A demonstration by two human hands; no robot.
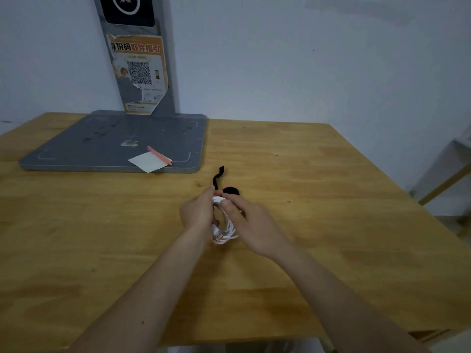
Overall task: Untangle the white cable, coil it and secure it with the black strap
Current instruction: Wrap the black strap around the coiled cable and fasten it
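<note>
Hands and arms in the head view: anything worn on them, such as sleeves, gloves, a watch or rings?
Nothing worn shows. The left hand and right hand are bare, without gloves. Both forearms are bare down to the bottom edge of the picture, with no sleeve in sight. No watch, band or ring can be made out, though the picture is soft.

Hands point(224, 215) cover most of the white cable point(224, 231) coil and the black strap point(218, 177) lower end, strap wrap state unreadable, poster point(139, 72) small print too blurred to read, device screen point(126, 8) cut off at top edge.
</note>
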